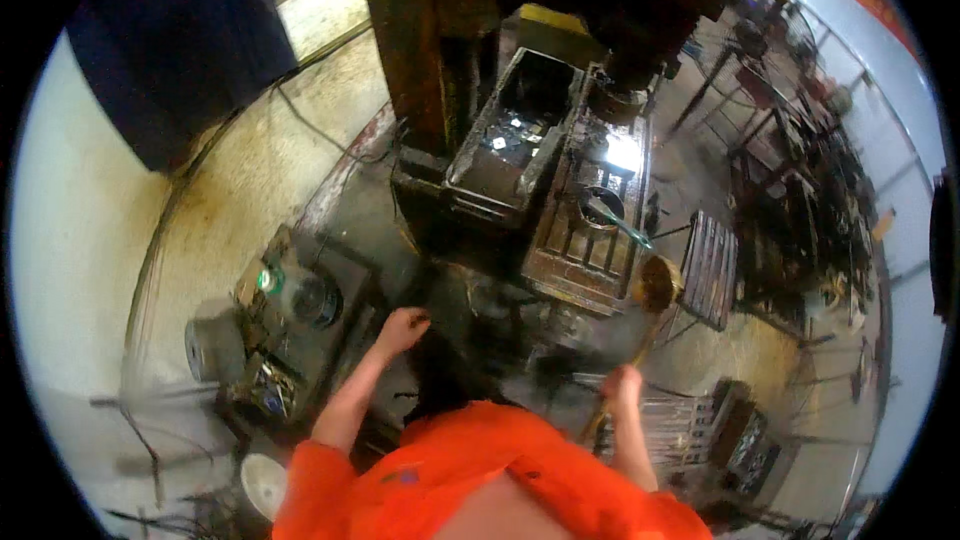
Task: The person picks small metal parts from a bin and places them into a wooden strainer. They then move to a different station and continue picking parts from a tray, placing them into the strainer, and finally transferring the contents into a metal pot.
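On the right, my right hand [622, 385] is closed around the long handle of a ladle [657, 283]. The ladle's round brown bowl points away from me, beside the front right corner of a machine bed [575, 278]. My left hand [403, 330] hangs at the left with its fingers curled in. Whether anything small is inside them is hidden. A round dark pot [588, 210] sits on the machine bed, and a brush with a pale green handle [632, 231] lies across it, its handle toward the ladle.
Left of the machine bed, a long metal trough [470, 185] holds small shiny pieces. A low bench [345, 280] with a glass jar [312, 298] stands at the left. Slatted racks [712, 270] are on the right, and a white stool [264, 485] is near my left side.
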Demonstrator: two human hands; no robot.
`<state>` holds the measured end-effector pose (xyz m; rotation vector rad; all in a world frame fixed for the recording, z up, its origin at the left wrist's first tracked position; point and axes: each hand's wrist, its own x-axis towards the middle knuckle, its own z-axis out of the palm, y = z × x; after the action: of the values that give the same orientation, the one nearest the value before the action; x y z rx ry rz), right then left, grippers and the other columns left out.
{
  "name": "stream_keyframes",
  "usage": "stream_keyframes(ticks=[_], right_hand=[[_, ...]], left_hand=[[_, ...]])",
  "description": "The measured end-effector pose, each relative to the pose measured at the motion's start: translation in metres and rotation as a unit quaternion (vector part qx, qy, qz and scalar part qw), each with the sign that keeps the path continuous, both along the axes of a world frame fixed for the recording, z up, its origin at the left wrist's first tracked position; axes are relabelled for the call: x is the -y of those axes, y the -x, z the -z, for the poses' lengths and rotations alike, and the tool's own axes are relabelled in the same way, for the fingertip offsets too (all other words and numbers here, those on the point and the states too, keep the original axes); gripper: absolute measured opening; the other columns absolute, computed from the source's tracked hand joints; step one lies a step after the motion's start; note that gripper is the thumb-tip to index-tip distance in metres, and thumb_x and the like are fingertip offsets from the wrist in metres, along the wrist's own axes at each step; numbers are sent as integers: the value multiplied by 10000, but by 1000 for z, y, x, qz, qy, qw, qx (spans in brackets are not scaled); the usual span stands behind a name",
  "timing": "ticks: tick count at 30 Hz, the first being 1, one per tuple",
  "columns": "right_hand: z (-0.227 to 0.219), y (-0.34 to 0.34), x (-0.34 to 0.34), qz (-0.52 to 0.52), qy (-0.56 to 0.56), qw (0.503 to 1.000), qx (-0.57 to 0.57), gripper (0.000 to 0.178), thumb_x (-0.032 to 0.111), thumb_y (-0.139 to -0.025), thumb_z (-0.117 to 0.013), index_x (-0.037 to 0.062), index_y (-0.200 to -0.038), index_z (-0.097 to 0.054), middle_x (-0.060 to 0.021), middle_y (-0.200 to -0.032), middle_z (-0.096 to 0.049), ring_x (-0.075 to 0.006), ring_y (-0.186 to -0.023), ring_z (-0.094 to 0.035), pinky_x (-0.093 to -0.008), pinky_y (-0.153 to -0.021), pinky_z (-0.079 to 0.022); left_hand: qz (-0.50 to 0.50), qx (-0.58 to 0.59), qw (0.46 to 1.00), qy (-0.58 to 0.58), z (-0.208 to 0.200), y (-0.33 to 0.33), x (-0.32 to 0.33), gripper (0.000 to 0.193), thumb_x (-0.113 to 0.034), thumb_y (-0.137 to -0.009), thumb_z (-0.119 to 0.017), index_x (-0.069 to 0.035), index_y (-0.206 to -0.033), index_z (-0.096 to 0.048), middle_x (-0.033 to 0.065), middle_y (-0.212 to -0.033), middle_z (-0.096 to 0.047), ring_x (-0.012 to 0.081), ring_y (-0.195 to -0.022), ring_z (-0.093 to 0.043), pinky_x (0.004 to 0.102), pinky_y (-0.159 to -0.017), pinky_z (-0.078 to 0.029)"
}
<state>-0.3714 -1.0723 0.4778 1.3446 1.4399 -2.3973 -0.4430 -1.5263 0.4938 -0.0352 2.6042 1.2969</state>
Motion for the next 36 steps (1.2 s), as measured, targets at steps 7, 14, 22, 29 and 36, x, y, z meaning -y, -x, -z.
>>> stream_keyframes(ticks=[7,14,22,29,36], right_hand=[[-4,-25,65,55,-30,998,-30,128,124,-772,-418,117,-675,-334,31,-547,-235,-86,-420,-204,-243,-369,-186],[-66,-33,108,230,103,963,-94,69,100,-783,-406,108,-718,-387,33,-520,-247,-73,-393,-207,-207,-341,-183],[-93,-40,126,238,44,958,-151,372,307,-755,-579,47,-997,-468,42,-538,-332,-69,-406,-309,-190,-352,-262],[-93,-26,177,291,122,933,-176,249,227,-775,-495,52,-950,-472,21,-538,-318,-74,-366,-267,-220,-300,-225],[-120,15,235,419,137,883,-161,136,68,-748,-408,45,-864,-474,-15,-511,-325,-95,-352,-276,-256,-314,-226]], left_hand=[[151,-79,979,-110,-86,212,-14,213,-80,-777,-569,10,-969,-588,59,-684,-587,113,-613,-534,267,-564,-428],[336,-179,920,93,-105,368,-69,350,-75,-675,-560,-25,-1021,-586,126,-769,-612,215,-696,-558,335,-634,-446],[496,-185,749,399,-79,454,-109,381,-49,-594,-561,-109,-966,-620,132,-875,-621,290,-880,-585,386,-731,-480],[676,-216,521,474,29,511,-124,260,-140,-653,-639,-108,-910,-614,113,-928,-613,280,-842,-604,413,-658,-489],[734,-134,367,556,53,511,-151,408,-281,-717,-581,-205,-1117,-555,159,-1262,-411,272,-988,-550,386,-770,-454]])
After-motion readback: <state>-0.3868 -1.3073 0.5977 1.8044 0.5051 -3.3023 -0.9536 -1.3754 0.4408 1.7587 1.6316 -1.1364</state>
